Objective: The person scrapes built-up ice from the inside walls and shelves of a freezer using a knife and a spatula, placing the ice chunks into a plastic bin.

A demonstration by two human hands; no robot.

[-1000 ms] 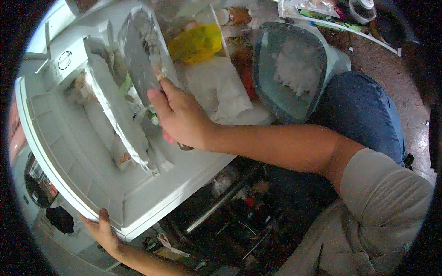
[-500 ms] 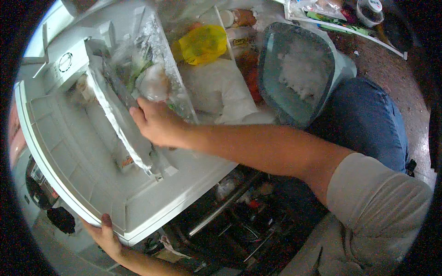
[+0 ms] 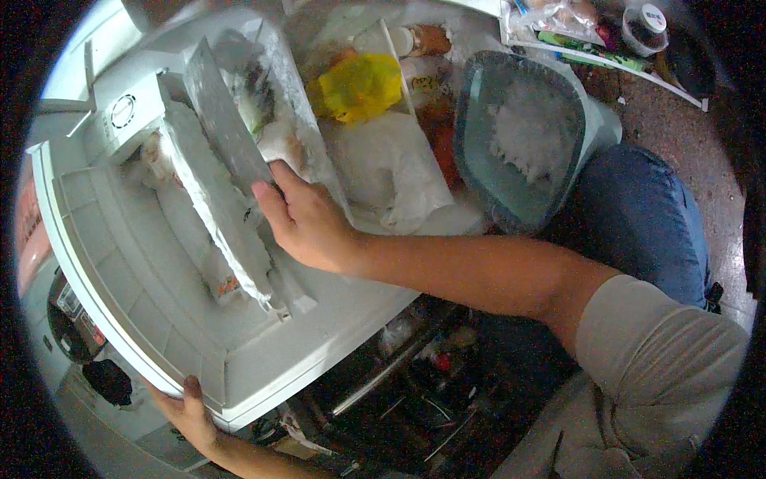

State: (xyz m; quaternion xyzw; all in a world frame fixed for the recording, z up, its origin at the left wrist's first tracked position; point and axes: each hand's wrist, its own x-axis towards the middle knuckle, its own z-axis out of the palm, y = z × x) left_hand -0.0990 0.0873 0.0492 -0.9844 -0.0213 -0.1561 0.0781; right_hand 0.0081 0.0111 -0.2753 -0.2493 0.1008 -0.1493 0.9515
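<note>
My right hand (image 3: 315,223) is closed round the grip of a knife with a broad grey blade (image 3: 227,116). The blade points up and to the left, beside a ridge of white frost (image 3: 211,215) along a shelf edge inside an open white freezer (image 3: 319,343). Whether the blade touches the frost I cannot tell. Low on the left, my left hand (image 3: 191,419) grips the corner of the freezer's white rim, its thumb on top and its other fingers partly hidden. Frosted bags of food (image 3: 283,144) lie just beyond the knife.
Right of the freezer, a grey-green tub (image 3: 586,120) holds loose frost. A yellow plastic bag (image 3: 359,86) and a white package (image 3: 375,160) lie in the frosted compartments. A white tray (image 3: 614,56) with food packs stands at the far right. Dark clutter (image 3: 431,375) fills the space below the rim.
My right hand has moved right, and the knife blade, blurred before, now shows clearly. My left hand stays on the rim. The whole view has shifted slightly.
</note>
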